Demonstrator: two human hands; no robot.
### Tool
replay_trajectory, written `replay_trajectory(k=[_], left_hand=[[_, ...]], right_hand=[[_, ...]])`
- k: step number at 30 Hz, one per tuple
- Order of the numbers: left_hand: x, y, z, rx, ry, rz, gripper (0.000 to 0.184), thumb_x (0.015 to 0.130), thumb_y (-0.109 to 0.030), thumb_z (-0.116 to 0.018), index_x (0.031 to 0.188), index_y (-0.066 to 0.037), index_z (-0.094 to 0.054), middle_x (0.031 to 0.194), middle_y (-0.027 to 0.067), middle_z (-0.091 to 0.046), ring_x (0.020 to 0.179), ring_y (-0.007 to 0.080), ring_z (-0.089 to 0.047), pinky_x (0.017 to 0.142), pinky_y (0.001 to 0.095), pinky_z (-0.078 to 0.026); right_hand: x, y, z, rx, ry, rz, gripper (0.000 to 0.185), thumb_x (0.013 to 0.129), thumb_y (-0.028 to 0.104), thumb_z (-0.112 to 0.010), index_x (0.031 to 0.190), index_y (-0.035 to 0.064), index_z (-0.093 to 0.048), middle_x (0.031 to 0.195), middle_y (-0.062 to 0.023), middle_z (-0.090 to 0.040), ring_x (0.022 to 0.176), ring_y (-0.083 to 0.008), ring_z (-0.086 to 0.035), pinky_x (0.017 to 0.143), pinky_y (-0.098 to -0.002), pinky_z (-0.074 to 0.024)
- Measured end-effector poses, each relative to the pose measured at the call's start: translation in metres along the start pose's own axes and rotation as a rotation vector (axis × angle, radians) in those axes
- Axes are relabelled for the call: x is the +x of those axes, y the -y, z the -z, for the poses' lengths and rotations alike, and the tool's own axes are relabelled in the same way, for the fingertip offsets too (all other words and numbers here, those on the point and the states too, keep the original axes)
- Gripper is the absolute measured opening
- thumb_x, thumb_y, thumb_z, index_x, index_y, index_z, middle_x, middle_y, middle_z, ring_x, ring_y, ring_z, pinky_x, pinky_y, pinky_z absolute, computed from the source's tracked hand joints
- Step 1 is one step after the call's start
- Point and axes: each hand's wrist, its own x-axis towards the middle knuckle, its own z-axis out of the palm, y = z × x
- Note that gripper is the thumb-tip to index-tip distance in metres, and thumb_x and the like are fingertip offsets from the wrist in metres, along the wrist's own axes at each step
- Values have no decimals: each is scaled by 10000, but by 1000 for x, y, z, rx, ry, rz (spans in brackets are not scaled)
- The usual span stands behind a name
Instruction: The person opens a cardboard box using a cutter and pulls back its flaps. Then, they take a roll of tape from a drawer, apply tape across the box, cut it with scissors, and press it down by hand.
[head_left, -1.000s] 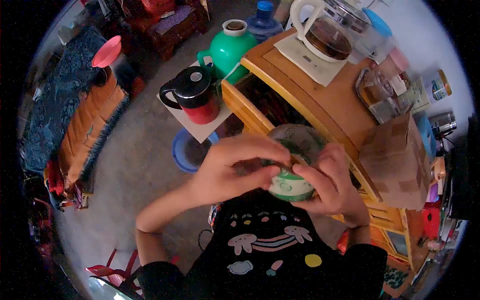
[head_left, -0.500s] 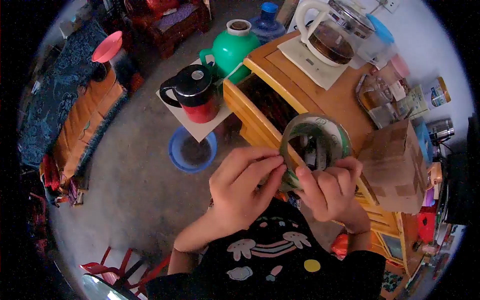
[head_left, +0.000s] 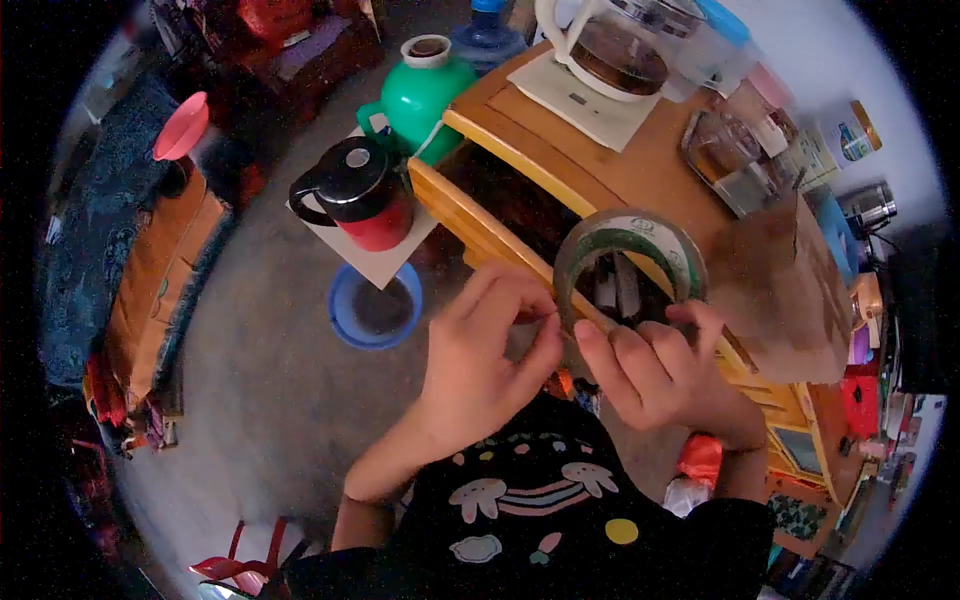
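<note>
A roll of packing tape (head_left: 688, 262) with a green and white printed core stands on edge between my two hands, its hole facing me. My right hand (head_left: 660, 375) grips its lower right rim with bent fingers. At the roll's left edge, my left hand (head_left: 480, 365) pinches thumb and fingertips together against the tape. Whether a loose end of tape lies in that pinch is too small to tell. Through the hole, grey and dark items in a pulled-out drawer (head_left: 480, 225) show behind the roll.
The wooden cabinet (head_left: 650, 170) carries a glass kettle (head_left: 618, 55) on a white base, and a cardboard box (head_left: 780, 290) sits to the right. A red-black thermos jug (head_left: 365, 200), a green jug (head_left: 425, 100) and a blue basin (head_left: 340, 320) stand left of the drawer.
The view has shifted, so the cabinet and jugs appear farther left. The roll has tilted slightly and shows more of its printed core. Both hands stay at it.
</note>
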Motion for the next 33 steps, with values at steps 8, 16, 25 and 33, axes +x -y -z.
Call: replay_trajectory(k=[8, 16, 25, 33], left_hand=[[2, 3, -9, -27, 98, 42, 156, 607, 17, -535, 712, 10, -421, 693, 115, -462, 591, 227, -517, 508, 274, -429], [-2, 11, -11, -399, 75, 230, 180, 668, 1, -553, 830, 9, -475, 764, 92, -501, 678, 154, -547, 560, 237, -466], [9, 4, -2, -184, 59, 69, 103, 664, 3, -577, 745, 23, -517, 726, 82, -505, 647, 137, -547, 541, 223, -466], [19, 8, 8, -163, 85, 73, 94, 644, 13, -562, 715, 18, -500, 690, 92, -492, 614, 164, -544, 528, 234, -452]], right_hand=[[-12, 1, -3, 41, -24, -81, 303, 623, 83, -535, 926, 59, -533, 690, -3, -402, 667, -149, -360, 590, -353, -325], [-15, -9, 8, 122, -30, -282, 280, 614, 163, -540, 888, 106, -555, 634, 20, -369, 603, -144, -353, 566, -357, -327], [-4, -11, 1, 93, 13, -170, 430, 573, 168, -642, 968, 67, -504, 751, -26, -405, 684, -187, -387, 627, -397, -332], [7, -17, -11, -8, -37, -81, 267, 643, 157, -512, 903, 110, -552, 666, 20, -395, 638, -136, -359, 567, -346, -336]])
